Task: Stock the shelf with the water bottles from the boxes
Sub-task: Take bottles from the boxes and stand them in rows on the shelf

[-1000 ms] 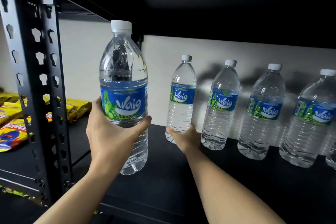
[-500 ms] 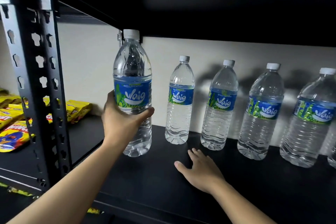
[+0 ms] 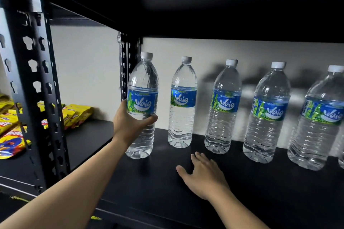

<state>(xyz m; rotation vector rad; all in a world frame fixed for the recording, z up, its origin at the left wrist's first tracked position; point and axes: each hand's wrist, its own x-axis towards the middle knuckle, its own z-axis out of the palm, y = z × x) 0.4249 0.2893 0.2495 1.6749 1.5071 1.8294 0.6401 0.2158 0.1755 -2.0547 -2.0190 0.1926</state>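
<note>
Left hand (image 3: 128,126) moved the bottle (image 3: 142,80) back to the row's left end since 0.5s ago, fingers (image 3: 149,118) wrapped round it. Right hand (image 3: 204,178) flat on shelf (image 3: 149,182) afaict, fingers straight. I count 4+ other bottles (image 3: 182,102) standing; boxes out of view.

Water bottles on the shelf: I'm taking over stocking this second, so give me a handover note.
Left hand grips a bottle just below its label, upright at the row's left end, base at or just above the shelf.
Right hand open, palm down on the shelf, holding nothing.
Done: at least four bottles stand along the back wall.
Left: release this one, fetch more; boxes not in view.
</note>
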